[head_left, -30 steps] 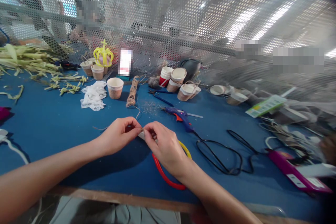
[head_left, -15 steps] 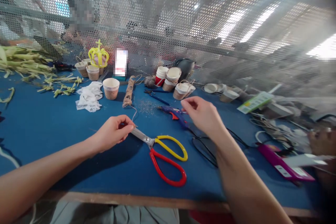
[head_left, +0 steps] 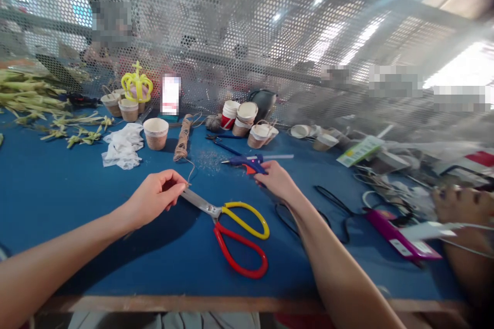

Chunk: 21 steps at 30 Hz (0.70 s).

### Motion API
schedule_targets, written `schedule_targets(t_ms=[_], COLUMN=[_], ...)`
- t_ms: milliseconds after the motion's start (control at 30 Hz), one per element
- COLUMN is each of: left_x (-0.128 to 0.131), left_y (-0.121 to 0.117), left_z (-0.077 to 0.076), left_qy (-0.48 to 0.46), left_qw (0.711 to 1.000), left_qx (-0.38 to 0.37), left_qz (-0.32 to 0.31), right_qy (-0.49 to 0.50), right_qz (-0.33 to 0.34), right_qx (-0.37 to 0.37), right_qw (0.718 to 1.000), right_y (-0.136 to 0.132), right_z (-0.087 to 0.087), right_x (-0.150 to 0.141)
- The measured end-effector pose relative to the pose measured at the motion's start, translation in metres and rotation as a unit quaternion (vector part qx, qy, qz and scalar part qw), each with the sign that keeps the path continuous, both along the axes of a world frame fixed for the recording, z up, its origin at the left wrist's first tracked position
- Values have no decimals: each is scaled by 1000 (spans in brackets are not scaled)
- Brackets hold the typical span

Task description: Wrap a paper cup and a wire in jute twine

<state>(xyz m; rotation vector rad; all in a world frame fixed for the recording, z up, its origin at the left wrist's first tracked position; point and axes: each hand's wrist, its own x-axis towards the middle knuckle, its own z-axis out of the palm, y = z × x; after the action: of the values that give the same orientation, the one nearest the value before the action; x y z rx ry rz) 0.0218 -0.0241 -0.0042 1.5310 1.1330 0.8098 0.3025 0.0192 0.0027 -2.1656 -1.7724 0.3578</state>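
My left hand [head_left: 160,196] pinches the end of a thin brown twine [head_left: 191,168] that runs back to a wound twine bundle [head_left: 182,139]. Below its fingertips lie large scissors [head_left: 210,209] with one yellow and one red handle loop. My right hand [head_left: 278,180] has its fingers round the handle of a blue hot glue gun [head_left: 247,163] with an orange trigger. A translucent glue stick [head_left: 280,157] sticks out of the gun's back, and its nozzle points left. Part of the handle is hidden by my fingers.
A paper cup wrapped in twine [head_left: 156,134], white crumpled tissue [head_left: 123,145] and blue-handled pliers [head_left: 226,145] lie behind my hands. More cups [head_left: 247,118] stand along the mesh screen. To the right are a purple power strip [head_left: 401,234], cables and another person's hand [head_left: 463,203].
My right hand has come down and closed on the glue gun's handle, and the gun has turned. My left hand still pinches the twine. The whole view has shifted slightly.
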Motion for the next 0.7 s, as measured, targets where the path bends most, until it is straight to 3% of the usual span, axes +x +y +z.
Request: schedule_targets(t_ms=[33, 100, 200, 367, 500, 700], left_x=[0, 1, 1, 1, 0, -1], left_y=[1, 2, 3, 4, 7, 8], left_z=[0, 1, 1, 3, 0, -5], left_qy=[-8, -17, -14, -11, -17, 1], left_qw=[1000, 1000, 998, 996, 995, 993], left_qx=[1, 8, 35, 58, 58, 79], left_qz=[4, 18, 43, 73, 84, 83], right_qy=[39, 209, 334, 375, 351, 274], right_qz=[0, 9, 53, 155, 131, 134], right_qx=[18, 77, 46, 6, -1, 53], right_qw=[999, 975, 940, 914, 927, 951], right_y=[-3, -12, -27, -54, -68, -75], right_z=[5, 16, 31, 33, 20, 7], right_x=[-3, -10, -26, -59, -77, -79])
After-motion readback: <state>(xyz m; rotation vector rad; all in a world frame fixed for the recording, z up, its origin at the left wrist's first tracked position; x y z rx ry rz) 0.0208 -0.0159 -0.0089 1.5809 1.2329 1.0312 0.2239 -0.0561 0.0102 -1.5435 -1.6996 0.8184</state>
